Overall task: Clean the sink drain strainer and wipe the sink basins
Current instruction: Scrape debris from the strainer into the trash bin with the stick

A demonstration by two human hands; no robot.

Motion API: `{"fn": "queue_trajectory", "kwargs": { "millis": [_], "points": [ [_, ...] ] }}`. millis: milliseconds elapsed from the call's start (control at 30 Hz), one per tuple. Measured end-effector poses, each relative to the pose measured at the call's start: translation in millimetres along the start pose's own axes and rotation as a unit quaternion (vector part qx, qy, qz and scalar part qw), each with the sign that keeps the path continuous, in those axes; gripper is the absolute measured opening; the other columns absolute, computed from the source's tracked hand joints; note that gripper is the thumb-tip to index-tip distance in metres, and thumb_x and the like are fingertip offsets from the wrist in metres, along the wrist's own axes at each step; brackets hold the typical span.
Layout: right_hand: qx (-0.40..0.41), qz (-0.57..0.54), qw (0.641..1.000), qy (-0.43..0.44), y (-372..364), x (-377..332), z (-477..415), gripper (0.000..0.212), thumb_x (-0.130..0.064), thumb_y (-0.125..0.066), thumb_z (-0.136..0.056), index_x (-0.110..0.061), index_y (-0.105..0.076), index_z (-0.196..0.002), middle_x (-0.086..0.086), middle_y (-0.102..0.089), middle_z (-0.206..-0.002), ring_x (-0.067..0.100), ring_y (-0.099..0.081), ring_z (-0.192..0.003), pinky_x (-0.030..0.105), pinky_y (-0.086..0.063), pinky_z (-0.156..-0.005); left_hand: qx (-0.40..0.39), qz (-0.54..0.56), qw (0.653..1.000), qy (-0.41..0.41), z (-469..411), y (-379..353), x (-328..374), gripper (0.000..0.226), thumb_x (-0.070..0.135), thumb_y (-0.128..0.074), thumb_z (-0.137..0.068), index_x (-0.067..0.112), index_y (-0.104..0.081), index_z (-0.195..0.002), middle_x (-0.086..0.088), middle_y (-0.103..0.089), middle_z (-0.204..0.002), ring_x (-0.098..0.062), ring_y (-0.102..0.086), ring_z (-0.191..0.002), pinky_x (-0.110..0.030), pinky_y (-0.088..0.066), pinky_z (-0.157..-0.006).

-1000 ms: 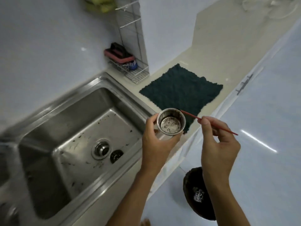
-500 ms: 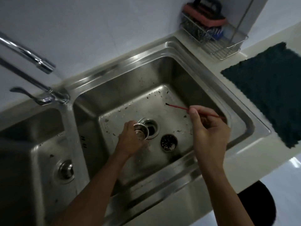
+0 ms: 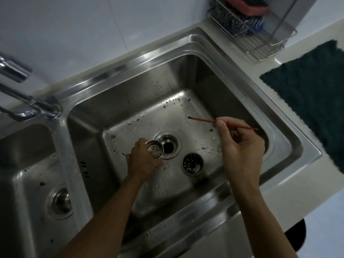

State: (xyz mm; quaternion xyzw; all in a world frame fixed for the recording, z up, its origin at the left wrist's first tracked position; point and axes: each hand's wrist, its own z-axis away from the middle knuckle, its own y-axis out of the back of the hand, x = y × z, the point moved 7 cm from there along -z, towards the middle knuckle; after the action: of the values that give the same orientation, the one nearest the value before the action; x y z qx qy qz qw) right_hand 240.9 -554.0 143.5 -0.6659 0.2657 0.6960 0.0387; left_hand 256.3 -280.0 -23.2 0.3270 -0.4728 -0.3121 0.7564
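My left hand (image 3: 142, 161) grips a small steel strainer cup (image 3: 154, 150) low in the right basin (image 3: 214, 84), right beside the open drain hole (image 3: 168, 147). My right hand (image 3: 240, 146) pinches a thin red stick (image 3: 202, 120) whose dark tip points left over the basin floor. A second round strainer (image 3: 192, 163) lies on the basin floor to the right of the drain. Bits of debris and water drops speckle the basin floor.
The left basin (image 3: 26, 164) has its own drain (image 3: 60, 202). A chrome tap (image 3: 28, 103) stands at the back left. A wire rack (image 3: 260, 40) with scrubbers sits in the back right corner, a dark green cloth (image 3: 312, 90) lies on the counter at right, and a dark bin (image 3: 296, 237) stands on the floor.
My left hand brought the strainer cup from above the counter down into the right basin, beside the drain hole. My right hand followed over the basin with the red stick. The view swung left.
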Motion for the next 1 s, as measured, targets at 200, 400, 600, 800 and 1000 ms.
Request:
{"fn": "queue_trajectory", "kwargs": {
  "millis": [200, 400, 600, 800, 1000],
  "points": [
    [0.001, 0.000, 1.000, -0.011, -3.7, 3.8, -1.5, 0.013, -0.032, -0.064, -0.093, -0.026, -0.072, -0.101, -0.011, -0.071, -0.090, 0.015, -0.063, -0.068, 0.025, -0.054, -0.057, 0.017, -0.125, 0.988, -0.094, 4.4, -5.0, 15.9, 0.130, 0.083, -0.080, -0.053, 0.024, -0.026, -0.156, -0.006, -0.024, -0.164, -0.027, -0.024, -0.152, -0.054, -0.020, -0.121],
    [0.013, 0.010, 1.000, -0.013, 3.4, 3.5, 2.0, 0.013, -0.031, -0.064, -0.094, -0.024, -0.073, -0.100, -0.009, -0.071, -0.086, 0.021, -0.061, -0.065, 0.043, -0.055, -0.060, -0.030, -0.189, 0.927, -0.323, 31.2, -54.2, 79.2, 0.116, 0.096, -0.058, -0.061, 0.020, -0.045, -0.148, -0.002, -0.052, -0.146, -0.024, -0.047, -0.137, -0.050, -0.019, -0.117],
    [0.014, 0.013, 1.000, -0.017, 26.1, 7.2, 1.8, 0.009, -0.028, -0.066, -0.094, -0.026, -0.074, -0.099, -0.013, -0.072, -0.090, 0.013, -0.067, -0.079, 0.030, -0.060, -0.071, -0.064, -0.192, 0.933, -0.296, 32.9, -84.0, 92.7, 0.081, 0.071, -0.068, -0.078, 0.022, -0.054, -0.141, 0.000, -0.066, -0.131, -0.022, -0.059, -0.123, -0.043, -0.019, -0.105],
    [0.041, -0.010, 0.999, 0.006, 61.1, 5.9, 6.2, 0.010, -0.025, -0.067, -0.095, -0.022, -0.076, -0.098, -0.022, -0.069, -0.089, -0.003, -0.064, -0.077, 0.008, -0.051, -0.067, -0.046, -0.068, 0.969, -0.233, 29.9, -44.2, 120.3, 0.083, 0.061, -0.073, -0.075, 0.027, -0.046, -0.146, -0.002, -0.050, -0.138, -0.033, -0.055, -0.125, -0.050, -0.039, -0.110],
    [0.090, -0.049, 0.994, 0.030, 122.2, -9.1, 10.8, 0.007, -0.025, -0.069, -0.094, -0.027, -0.075, -0.097, -0.018, -0.071, -0.087, -0.003, -0.060, -0.075, 0.006, -0.045, -0.060, 0.008, 0.012, 0.956, -0.293, 69.5, -2.1, 223.3, 0.100, 0.050, -0.088, -0.071, 0.031, -0.036, -0.154, 0.001, -0.046, -0.137, -0.029, -0.057, -0.123, -0.049, -0.056, -0.098]
  ]
}}
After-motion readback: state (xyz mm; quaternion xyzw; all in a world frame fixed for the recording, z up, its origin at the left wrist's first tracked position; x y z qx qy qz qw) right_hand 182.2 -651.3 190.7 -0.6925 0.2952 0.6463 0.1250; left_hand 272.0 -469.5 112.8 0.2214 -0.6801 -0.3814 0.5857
